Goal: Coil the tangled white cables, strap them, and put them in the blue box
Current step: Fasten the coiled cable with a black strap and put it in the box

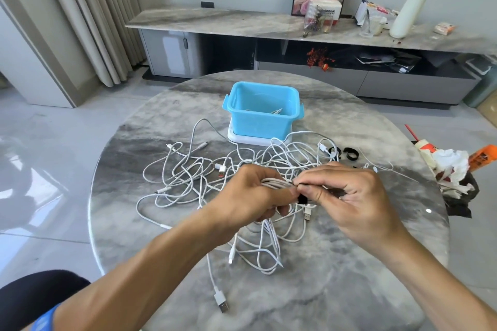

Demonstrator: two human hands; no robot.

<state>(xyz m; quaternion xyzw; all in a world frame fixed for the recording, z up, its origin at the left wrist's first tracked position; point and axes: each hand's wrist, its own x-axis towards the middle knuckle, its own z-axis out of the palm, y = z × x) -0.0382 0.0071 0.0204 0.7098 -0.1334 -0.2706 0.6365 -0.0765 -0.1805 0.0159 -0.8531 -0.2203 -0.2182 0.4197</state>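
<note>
Marble table (pixel 336 290): both hands' fingers (pixel 320 192) pinch coiled cable (pixel 277 183), strap (pixel 302 200) mostly hidden.

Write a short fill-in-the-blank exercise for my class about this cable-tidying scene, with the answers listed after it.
1. The left hand grips a coiled white cable while the right hand wraps a ____ strap around it.
2. The blue box stands on a ____ lid.
3. Spare straps lie on the table to the ____ of the box.

Answers: black; white; right
</note>
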